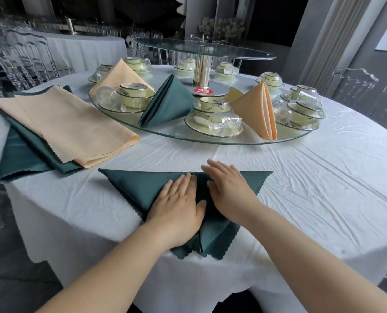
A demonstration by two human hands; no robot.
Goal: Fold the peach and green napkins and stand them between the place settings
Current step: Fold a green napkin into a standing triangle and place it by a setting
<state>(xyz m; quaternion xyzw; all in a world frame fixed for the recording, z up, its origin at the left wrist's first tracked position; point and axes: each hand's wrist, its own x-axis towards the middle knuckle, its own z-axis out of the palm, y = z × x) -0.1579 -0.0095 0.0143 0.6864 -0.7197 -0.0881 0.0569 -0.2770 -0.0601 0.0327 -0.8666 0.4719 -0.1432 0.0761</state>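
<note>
Pressing flat, each grip apart, the left hand (176, 206) and right hand (228, 190) are pinning the green napkin (138, 188). Lifting unevenly is likely risking its flaps springing open.

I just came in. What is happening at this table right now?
A person is folding a green napkin on the white tablecloth. The left hand and the right hand both lie flat on it, pressing the fold into a triangle. On the glass turntable, a standing green napkin and two standing peach napkins are set between the place settings. A stack of flat napkins lies at the left.
</note>
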